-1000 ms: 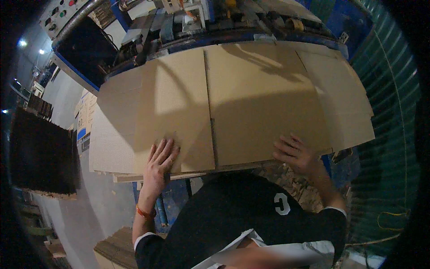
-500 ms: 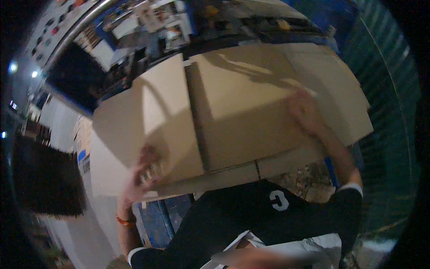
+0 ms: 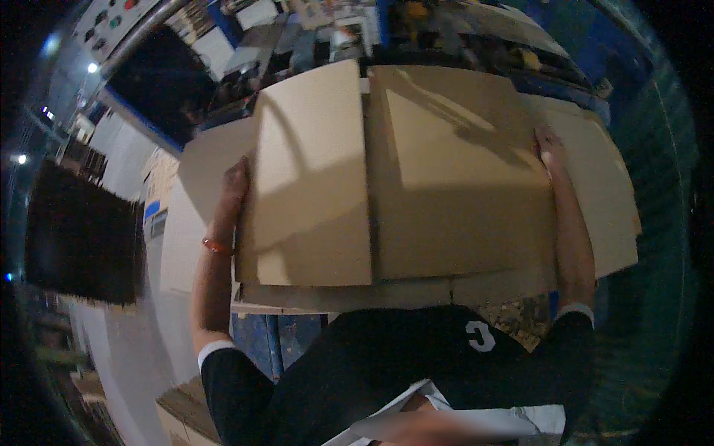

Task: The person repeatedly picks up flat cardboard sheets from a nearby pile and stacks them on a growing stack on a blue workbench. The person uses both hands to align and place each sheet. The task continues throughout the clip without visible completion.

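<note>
A folded brown cardboard sheet [image 3: 465, 223] lies flat in front of me, its two panels meeting at a dark gap near the middle. The left panel [image 3: 316, 215] looks slightly raised along that gap. My left hand [image 3: 236, 184] is closed on the folded sheet's left edge, and an orange band circles that wrist. On the opposite edge, my right hand [image 3: 550, 149] grips with curled fingers; its thumb side is partly hidden. Beneath lie wider cardboard sheets [image 3: 602, 201], which stick out on both sides.
Machinery with dark metal parts [image 3: 297, 52] runs along the far edge of the cardboard. A dark stack [image 3: 82, 234] stands at left, and a cardboard box [image 3: 186, 416] sits at lower left. Green corrugated sheeting [image 3: 662, 223] rises at right.
Both hands have moved outward and away from me to the folded sheet's side edges. My left hand, earlier loosely curled over the near left part, now holds the edge. The view has shifted.
</note>
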### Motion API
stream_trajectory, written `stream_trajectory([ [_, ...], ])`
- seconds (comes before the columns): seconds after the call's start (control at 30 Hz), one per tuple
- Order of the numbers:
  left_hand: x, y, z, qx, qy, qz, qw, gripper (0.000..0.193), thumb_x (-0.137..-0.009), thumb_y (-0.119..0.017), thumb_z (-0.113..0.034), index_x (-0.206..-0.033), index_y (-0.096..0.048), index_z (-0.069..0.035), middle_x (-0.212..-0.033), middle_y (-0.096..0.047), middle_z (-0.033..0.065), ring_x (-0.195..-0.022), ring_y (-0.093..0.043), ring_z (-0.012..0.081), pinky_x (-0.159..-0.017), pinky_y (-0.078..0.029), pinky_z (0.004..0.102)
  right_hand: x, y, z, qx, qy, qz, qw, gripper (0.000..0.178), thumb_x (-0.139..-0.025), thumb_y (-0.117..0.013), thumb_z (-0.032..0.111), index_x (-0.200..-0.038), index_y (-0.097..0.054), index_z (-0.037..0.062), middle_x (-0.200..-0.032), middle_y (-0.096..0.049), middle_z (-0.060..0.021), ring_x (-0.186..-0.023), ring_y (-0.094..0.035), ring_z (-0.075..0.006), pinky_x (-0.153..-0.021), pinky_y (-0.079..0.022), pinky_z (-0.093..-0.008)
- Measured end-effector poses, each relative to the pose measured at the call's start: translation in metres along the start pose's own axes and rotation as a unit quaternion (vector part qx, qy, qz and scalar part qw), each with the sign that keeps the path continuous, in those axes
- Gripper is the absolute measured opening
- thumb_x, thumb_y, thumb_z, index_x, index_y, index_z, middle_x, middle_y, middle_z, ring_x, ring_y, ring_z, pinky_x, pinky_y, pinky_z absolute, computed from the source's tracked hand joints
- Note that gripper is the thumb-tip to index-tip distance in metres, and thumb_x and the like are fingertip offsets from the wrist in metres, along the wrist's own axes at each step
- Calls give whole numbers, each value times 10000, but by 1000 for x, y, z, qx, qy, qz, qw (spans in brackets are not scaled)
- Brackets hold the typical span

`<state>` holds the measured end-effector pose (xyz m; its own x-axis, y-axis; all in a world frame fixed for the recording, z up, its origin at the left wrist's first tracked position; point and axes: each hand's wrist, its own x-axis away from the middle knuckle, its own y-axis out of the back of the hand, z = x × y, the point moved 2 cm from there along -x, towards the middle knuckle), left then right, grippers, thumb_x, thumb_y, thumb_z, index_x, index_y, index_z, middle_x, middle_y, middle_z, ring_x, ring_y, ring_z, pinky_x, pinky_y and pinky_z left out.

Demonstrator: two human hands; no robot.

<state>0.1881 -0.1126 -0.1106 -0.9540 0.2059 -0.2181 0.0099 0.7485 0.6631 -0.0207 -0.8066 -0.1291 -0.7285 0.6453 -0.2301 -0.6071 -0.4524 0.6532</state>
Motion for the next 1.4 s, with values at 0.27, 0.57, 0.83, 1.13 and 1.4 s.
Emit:
stream_trajectory([
  [0.27, 9, -15, -33, -33, 64, -44, 996, 457, -888, -481, -374, -984, -631, 46, -829, -655, 155, -783, -611, 213, -758, -454, 336, -14, -5, -30, 77, 76, -2, 994, 404, -893, -514, 351, -1146, -580, 43, -1102, -604, -124, -990, -546, -176, -864, -393, -290],
  [0.57, 1, -25, -8, -16, 152, -59, 986, 415, -843, -535, -380, -958, -653, 1, -835, -649, 205, -777, -636, 293, -724, -475, 369, 9, 6, 4, 128, 74, -1, 989, 395, -888, -497, 335, -1096, -597, 15, -1019, -637, -151, -922, -593, -247, -817, -431, -345],
  [0.83, -2, -31, -4, -93, 113, -102, 984, 374, -851, -498, -369, -953, -655, -45, -927, -619, 216, -878, -589, 398, -770, -464, 420, 1, -4, -25, 344, 38, -66, 936, 334, -869, -497, 323, -1055, -630, 81, -1036, -606, -165, -906, -583, -323, -811, -449, -371],
  [1.13, 3, -25, -34, -289, 66, -46, 954, 379, -874, -459, -379, -1034, -600, -66, -998, -596, 223, -953, -551, 418, -809, -441, 464, 33, -17, 53, 408, 71, -95, 905, 332, -855, -472, 311, -1080, -611, 110, -1140, -547, -153, -995, -535, -345, -835, -453, -389],
  [1.4, 105, 2, -122, -11, -115, 92, 989, 757, -790, -607, -450, -1361, -304, -56, -1391, -300, 206, -1272, -319, 361, -1034, -284, 447, 145, 52, 116, 348, 234, 148, 896, 558, -828, -543, 400, -1327, -413, 187, -1454, -212, -146, -1329, -162, -398, -1080, -154, -500],
])
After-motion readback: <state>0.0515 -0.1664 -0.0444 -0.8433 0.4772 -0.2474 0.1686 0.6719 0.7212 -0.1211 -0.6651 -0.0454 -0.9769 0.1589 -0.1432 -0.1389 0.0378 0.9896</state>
